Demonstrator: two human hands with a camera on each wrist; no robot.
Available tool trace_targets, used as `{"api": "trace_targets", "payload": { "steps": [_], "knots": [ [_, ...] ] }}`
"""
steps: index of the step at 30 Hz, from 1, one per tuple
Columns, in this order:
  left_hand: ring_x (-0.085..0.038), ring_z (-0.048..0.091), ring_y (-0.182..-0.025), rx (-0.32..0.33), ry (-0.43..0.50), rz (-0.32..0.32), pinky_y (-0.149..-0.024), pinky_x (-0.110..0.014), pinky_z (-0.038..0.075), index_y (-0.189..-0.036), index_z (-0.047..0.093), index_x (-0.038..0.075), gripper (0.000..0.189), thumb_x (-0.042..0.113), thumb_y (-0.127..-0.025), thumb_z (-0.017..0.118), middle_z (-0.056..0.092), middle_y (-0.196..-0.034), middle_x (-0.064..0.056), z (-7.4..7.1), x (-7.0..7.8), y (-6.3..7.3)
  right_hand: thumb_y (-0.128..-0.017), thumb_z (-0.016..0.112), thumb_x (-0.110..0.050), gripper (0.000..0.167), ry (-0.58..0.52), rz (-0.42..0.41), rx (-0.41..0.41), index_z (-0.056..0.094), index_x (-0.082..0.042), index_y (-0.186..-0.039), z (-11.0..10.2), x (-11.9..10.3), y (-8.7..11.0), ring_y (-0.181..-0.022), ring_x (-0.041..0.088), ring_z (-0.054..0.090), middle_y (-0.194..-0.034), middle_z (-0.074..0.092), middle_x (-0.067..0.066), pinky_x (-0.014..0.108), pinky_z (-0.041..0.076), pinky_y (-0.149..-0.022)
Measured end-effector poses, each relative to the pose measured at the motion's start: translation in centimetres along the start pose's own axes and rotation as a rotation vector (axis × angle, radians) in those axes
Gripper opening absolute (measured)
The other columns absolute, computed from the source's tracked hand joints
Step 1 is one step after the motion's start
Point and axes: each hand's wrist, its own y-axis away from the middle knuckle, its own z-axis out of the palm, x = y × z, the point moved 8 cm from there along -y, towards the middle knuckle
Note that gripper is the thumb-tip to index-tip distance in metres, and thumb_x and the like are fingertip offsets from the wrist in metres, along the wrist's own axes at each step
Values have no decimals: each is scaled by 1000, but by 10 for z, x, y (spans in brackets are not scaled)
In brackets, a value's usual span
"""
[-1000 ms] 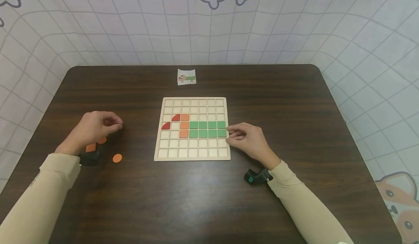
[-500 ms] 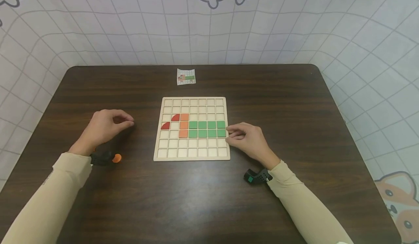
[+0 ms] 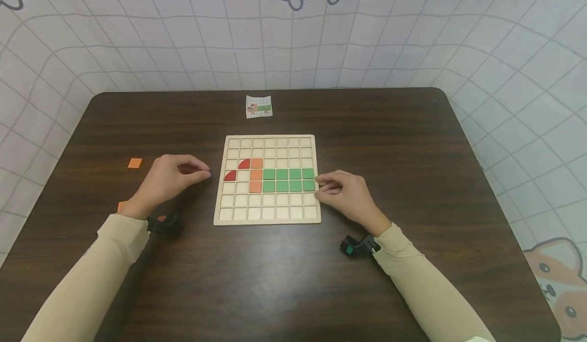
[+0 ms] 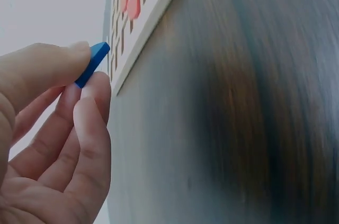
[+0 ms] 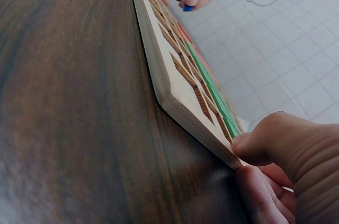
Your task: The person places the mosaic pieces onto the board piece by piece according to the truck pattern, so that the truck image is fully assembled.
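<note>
A wooden grid board lies mid-table, with green square tiles, orange squares and two red quarter-round tiles set in its cells. My left hand is raised just left of the board. Between thumb and fingertips it pinches a small flat blue tile, mostly covered by the fingers in the head view. At the board's right edge, my right hand grips the rim, thumb on top near the end of the green rows and fingers against the side.
A small pattern card with a coloured grid picture lies behind the board. On the left lie an orange square tile and another orange piece partly behind the left wrist. A tiled-print cloth stands around the table's back and sides.
My left hand has moved right toward the board with the blue tile, uncovering an orange square on the left. My right hand has stayed at the board's edge.
</note>
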Motion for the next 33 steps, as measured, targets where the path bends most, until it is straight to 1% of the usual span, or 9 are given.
{"api": "trace_targets", "payload": {
  "steps": [3, 5, 12, 16, 19, 22, 27, 30, 33],
  "knots": [
    [-13, 73, -91, -5, 41, -7, -76, -20, 54, -107, 80, 19, 17, 28, -92, 79, 80, -106, -4, 5, 1, -2, -88, 76, -21, 29, -9, 1, 0, 78, -16, -117, 1, 1, 0, -90, 11, 75, -103, 76, -1, 23, 61, -81],
    [-12, 73, -92, -10, 65, -9, -76, -19, 54, -109, 79, 19, 18, 27, -93, 78, 80, -108, -5, 9, 3, -3, -88, 76, -21, 29, -13, 2, 0, 78, -15, -117, 1, 1, 0, -90, 11, 75, -103, 76, 0, 22, 61, -81],
    [-24, 72, -101, -46, 121, -35, -80, -20, 55, -116, 77, 16, 22, 24, -96, 75, 77, -118, -9, 21, 11, -5, -88, 76, -21, 30, -10, 2, 5, 78, -15, -117, 1, 0, 0, -90, 11, 76, -103, 76, 1, 25, 62, -82],
    [-23, 70, -102, -63, 161, -46, -79, -19, 55, -118, 78, 15, 25, 26, -95, 75, 76, -123, -10, 27, 16, -7, -89, 75, -22, 30, -10, -2, 3, 78, -14, -118, 0, -1, 0, -90, 12, 76, -104, 76, 1, 27, 62, -82],
    [-22, 69, -99, -73, 184, -52, -77, -18, 54, -117, 78, 14, 27, 28, -94, 76, 77, -121, -10, 32, 19, -9, -89, 75, -23, 30, -15, 0, 0, 78, -15, -118, 0, -2, 1, -90, 11, 75, -104, 76, 1, 27, 62, -82],
    [-21, 70, -100, -79, 185, -51, -80, -22, 54, -117, 79, 15, 27, 29, -94, 77, 77, -120, -10, 36, 24, -11, -89, 75, -23, 31, -18, 1, -4, 78, -15, -119, 0, -2, 1, -90, 12, 75, -105, 76, 1, 28, 62, -83],
    [-22, 71, -106, -69, 171, -30, -91, -33, 53, -114, 80, 18, 23, 27, -93, 78, 78, -118, -7, 44, 30, -15, -89, 75, -23, 31, -21, 3, -6, 77, -14, -119, 0, -2, 1, -91, 13, 76, -106, 76, 2, 28, 62, -83],
    [-21, 72, -106, -66, 161, -13, -92, -35, 53, -111, 81, 18, 20, 27, -93, 78, 79, -116, -7, 48, 33, -17, -89, 75, -23, 31, -24, 5, -10, 78, -15, -119, 0, -1, 0, -91, 12, 76, -105, 75, 1, 27, 62, -83],
    [-22, 73, -102, -63, 139, -3, -89, -35, 54, -110, 81, 17, 19, 25, -94, 77, 80, -114, -7, 51, 37, -18, -89, 75, -23, 30, -23, 6, -10, 78, -15, -118, -1, 0, 0, -91, 11, 76, -104, 75, 0, 26, 62, -83]
  ]
}}
